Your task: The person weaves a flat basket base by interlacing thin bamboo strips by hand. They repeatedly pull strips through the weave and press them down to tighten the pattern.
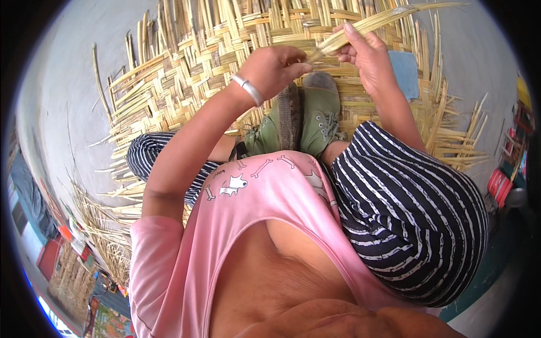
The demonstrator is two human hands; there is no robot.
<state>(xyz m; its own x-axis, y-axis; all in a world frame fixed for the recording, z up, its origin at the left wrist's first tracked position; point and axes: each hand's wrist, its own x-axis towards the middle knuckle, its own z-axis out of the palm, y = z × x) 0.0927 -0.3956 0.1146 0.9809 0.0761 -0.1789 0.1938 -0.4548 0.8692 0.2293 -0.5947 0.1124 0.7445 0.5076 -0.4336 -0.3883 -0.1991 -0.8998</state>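
A long, pale yellow dried reed strip [389, 19] slants up to the right above the mat. My right hand [367, 61] is closed round its lower part, thumb on top. At the strip's lower end my left hand [277, 70], with a pale bangle [247, 90] on the wrist, has thumb and fingers pinched on the frayed tip. Beneath both hands lies a coarse woven reed mat [169, 84], its loose ends sticking out on all sides. My green shoes [321, 112] rest on the mat just below the hands.
A flat light-blue square [406, 74] lies on the mat beside my right forearm. Loose reeds [110, 231] are heaped at the lower left. Red containers [499, 186] stand at the right edge. Grey floor [67, 96] surrounds the mat.
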